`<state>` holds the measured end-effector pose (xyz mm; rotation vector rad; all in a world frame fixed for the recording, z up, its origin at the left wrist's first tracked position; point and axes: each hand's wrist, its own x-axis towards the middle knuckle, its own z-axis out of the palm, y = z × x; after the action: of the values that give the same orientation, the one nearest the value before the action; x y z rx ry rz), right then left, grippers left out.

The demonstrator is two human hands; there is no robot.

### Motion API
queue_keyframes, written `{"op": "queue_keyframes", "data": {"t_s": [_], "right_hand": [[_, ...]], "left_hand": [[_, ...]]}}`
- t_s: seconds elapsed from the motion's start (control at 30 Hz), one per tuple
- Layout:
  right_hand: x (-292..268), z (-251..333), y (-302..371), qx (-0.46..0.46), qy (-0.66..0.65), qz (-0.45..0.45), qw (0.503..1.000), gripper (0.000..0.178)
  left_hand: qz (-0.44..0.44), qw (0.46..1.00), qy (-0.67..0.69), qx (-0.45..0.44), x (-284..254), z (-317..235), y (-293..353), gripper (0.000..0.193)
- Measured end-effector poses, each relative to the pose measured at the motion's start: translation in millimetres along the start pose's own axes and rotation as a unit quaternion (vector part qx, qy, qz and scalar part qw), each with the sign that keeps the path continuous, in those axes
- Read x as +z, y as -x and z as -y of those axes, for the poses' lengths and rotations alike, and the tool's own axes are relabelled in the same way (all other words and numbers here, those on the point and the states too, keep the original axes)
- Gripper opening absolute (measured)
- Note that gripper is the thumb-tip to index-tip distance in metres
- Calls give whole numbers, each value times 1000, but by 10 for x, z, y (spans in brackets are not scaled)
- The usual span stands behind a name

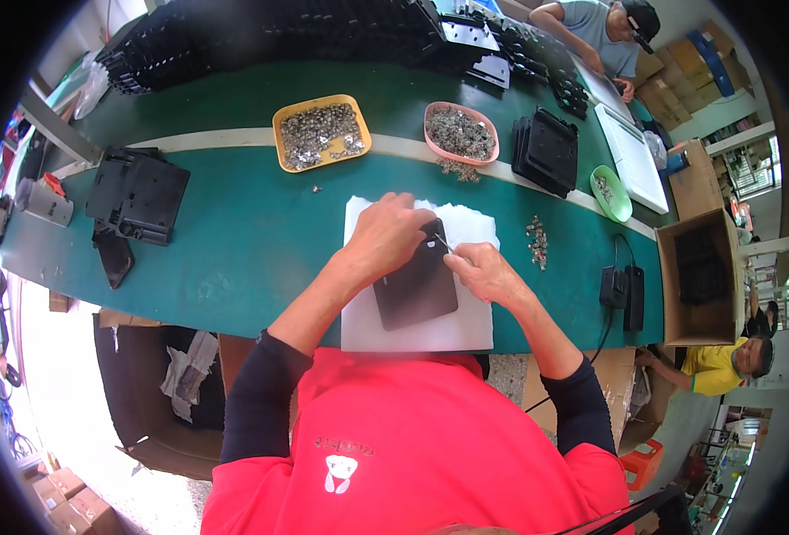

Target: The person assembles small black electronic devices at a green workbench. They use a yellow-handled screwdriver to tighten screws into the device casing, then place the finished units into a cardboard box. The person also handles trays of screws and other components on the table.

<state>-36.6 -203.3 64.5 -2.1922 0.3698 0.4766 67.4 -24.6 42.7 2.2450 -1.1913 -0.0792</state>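
Observation:
A flat black plastic panel [419,287] with rounded corners lies slightly tilted on a white foam sheet [356,332] in front of me. My left hand [389,235] grips its upper left part with bent fingers, which hide that corner. Closed around a thin, pointed metal tool [445,242], my right hand [487,275] is at the panel's upper right edge. The tool's tip points at the panel's top end, close to my left fingers. Whether it is tweezers or a pick, I cannot tell.
Small metal parts fill a yellow tray [366,134], a pink tray [494,143] and a green bowl [620,209]; more lie in loose parts [537,242] at right. Black plastic housings [140,193] sit left, others [544,150] right. Power adapters [615,287] stand by a cardboard box [671,308]. A co-worker [604,40] sits far right.

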Motion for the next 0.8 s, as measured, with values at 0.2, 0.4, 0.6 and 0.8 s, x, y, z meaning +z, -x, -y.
{"op": "queue_keyframes", "data": {"t_s": [0.2,0.4,0.6,0.8], "right_hand": [[-199,-112,57,19,-44,68,997,30],[-460,-146,-93,-62,-118,48,990,24],[-564,-204,-272,-121,-146,-17,982,22],[-465,-237,-855,-255,126,-261,922,14]], "left_hand": [[18,998,19,60,190,16,-91,33],[43,990,115,67,210,19,-158,33],[-138,988,50,-41,-187,398,-243,15],[-134,981,-113,-88,-334,1296,-606,15]]}}
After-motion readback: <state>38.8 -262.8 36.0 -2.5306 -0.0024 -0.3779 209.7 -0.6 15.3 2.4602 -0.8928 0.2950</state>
